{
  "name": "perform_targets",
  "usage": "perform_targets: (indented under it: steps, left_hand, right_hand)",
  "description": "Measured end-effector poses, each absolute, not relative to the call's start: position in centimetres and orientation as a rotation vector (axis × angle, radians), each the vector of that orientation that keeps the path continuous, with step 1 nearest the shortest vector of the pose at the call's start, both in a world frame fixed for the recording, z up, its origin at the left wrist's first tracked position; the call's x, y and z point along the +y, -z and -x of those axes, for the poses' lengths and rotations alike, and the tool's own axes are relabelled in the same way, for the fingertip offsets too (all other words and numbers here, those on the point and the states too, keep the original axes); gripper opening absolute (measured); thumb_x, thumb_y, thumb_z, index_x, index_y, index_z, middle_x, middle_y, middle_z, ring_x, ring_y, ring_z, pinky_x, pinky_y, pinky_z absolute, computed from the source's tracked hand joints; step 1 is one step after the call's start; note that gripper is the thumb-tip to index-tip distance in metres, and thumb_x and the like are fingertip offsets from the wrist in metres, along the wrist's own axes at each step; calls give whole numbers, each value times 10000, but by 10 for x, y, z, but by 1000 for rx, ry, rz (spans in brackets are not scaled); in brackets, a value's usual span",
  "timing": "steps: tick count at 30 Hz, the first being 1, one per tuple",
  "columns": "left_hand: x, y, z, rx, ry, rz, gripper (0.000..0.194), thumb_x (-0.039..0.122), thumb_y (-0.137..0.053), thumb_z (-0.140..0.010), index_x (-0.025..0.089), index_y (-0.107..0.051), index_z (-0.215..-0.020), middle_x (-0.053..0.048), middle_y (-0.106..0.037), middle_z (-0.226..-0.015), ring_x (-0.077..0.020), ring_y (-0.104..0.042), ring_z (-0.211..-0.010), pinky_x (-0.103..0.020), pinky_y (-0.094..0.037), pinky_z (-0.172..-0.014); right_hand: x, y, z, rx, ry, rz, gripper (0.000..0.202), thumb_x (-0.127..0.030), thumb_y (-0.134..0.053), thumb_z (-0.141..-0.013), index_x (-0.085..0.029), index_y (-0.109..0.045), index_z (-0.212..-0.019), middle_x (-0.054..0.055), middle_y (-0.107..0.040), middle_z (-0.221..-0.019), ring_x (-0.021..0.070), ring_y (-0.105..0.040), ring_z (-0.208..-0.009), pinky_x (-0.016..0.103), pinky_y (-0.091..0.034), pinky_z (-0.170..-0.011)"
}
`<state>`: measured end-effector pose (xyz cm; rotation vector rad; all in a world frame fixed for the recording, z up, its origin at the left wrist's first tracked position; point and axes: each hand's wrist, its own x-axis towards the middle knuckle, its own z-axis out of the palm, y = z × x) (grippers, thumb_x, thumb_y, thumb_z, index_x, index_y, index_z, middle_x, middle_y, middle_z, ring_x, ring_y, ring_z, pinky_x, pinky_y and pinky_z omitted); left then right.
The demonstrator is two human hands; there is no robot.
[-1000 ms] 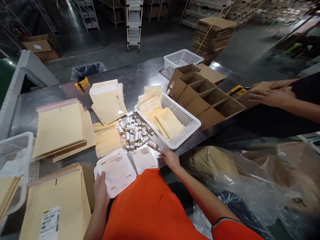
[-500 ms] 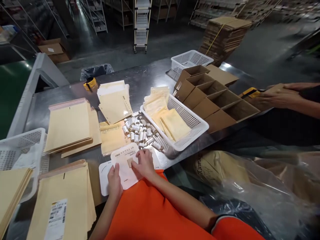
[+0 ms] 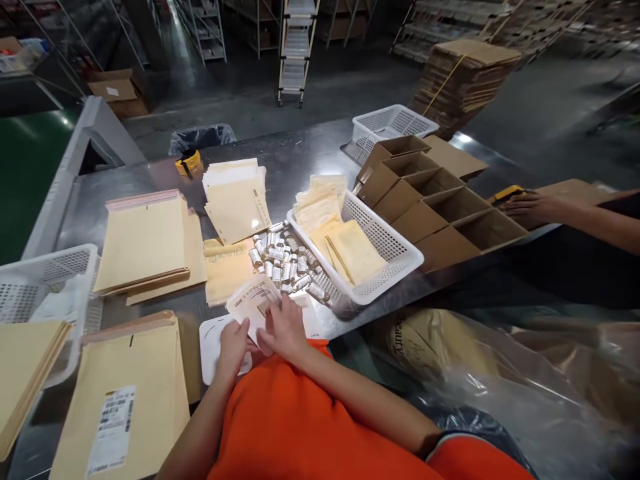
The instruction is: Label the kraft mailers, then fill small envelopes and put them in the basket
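Both of my hands grip a white printed card (image 3: 249, 301) with rounded corners and a small brown square on it. My left hand (image 3: 233, 348) pinches its lower left edge, and my right hand (image 3: 287, 330) closes over its right side, hiding part of the print. Beneath lies another white card (image 3: 211, 343) on the table edge. Just beyond my hands, several small labelled glass vials (image 3: 287, 263) lie in a loose heap. A yellow printed pouch (image 3: 227, 270) is left of them, and a white basket (image 3: 395, 250) holding yellow packets (image 3: 357, 250) stands to the right.
Stacks of padded envelopes (image 3: 145, 243) cover the left of the metal table, one with a shipping label (image 3: 113, 430). A divided cardboard box (image 3: 425, 220) sits at right, near a co-worker's hand (image 3: 545, 207). Plastic-wrapped bags (image 3: 450, 343) lie beside me at lower right.
The card has tilted and bent between my hands, its lower part folding toward me. The co-worker's hand has shifted at the right. The whole view has swung slightly left.
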<state>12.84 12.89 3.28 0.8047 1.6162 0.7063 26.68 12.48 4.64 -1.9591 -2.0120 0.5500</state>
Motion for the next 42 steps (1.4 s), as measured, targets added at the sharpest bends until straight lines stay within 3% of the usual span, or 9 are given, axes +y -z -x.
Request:
perform_targets:
  steps: [2, 4, 9, 12, 16, 25, 30, 37, 42]
  left_hand:
    - [129, -32, -132, 1578, -718, -838, 319, 389, -610, -813, 201, -572, -558, 2, -554, -416, -176, -566, -400, -271, -466, -432]
    - [126, -30, -138, 1530, -716, -910, 320, 365, -595, -818, 195, -592, -546, -14, -573, -443, -179, -578, -449, -280, -486, -480]
    - [133, -23, -140, 1400, -643, -1167, 66, 156, -651, -721, 182, -708, -702, -69, -725, -711, -227, -684, -721, -330, -553, -725]
    - [162, -10, -119, 1501, -586, -1347, 198, 25, -570, -693, 172, -695, -736, -94, -729, -846, -253, -678, -921, -378, -513, -900]
    - [209, 13, -90, 1768, -506, -1512, 198, 15, -503, -748, 175, -614, -710, -138, -671, -979, -308, -561, -1174, -442, -371, -1072]
    - [235, 34, -86, 1783, -251, -1848, 213, -12, -519, -760, 177, -535, -663, -49, -574, -764, -229, -611, -861, -333, -442, -899]
    - [247, 9, -72, 1835, -247, -2000, 189, 106, -492, -872, 166, -518, -695, 22, -462, -686, -176, -569, -804, -254, -428, -819]
    - [237, -71, -10, 2001, -226, -2222, 238, 289, -446, -944, 186, -510, -740, -43, -509, -787, -246, -551, -958, -310, -420, -856]
    - [170, -43, -29, 1749, 139, -2203, 276, 325, -424, -954, 190, -600, -789, -113, -633, -873, -282, -594, -935, -348, -437, -806]
  right_hand:
    - [122, -46, -267, -2062, -545, 1935, 565, -520, -794, -633, -146, -640, -1027, 208, -522, -1220, 374, -476, -1078, 482, -371, -912]
    - [125, -45, -271, -2090, -522, 1967, 625, -556, -802, -602, -139, -637, -1038, 240, -495, -1277, 401, -464, -1093, 511, -360, -920]
    - [139, -41, -298, -2099, -486, 1999, 420, -436, -770, -650, -175, -665, -962, 162, -555, -1102, 321, -498, -1000, 406, -382, -828]
    - [137, -35, -319, -2007, -471, 2041, 317, -384, -745, -634, -186, -678, -872, 113, -542, -1016, 289, -501, -960, 372, -378, -811]
    - [116, -21, -341, -1952, -494, 2114, 232, -350, -722, -629, -191, -674, -791, 96, -528, -994, 270, -496, -934, 352, -371, -797]
    - [93, -13, -351, -1859, -613, 2288, 310, -393, -760, -603, -188, -680, -821, 95, -516, -999, 267, -494, -913, 347, -364, -787]
    - [98, -15, -349, -1937, -625, 2238, 339, -405, -770, -591, -185, -676, -831, 95, -514, -990, 264, -491, -905, 347, -354, -786]
    - [102, -13, -346, -2011, -638, 2163, 358, -424, -767, -599, -185, -668, -847, 104, -511, -1028, 274, -493, -929, 350, -361, -784]
    - [113, -13, -330, -2299, -684, 1934, 427, -447, -773, -602, -185, -676, -924, 116, -524, -1101, 297, -488, -995, 384, -376, -843]
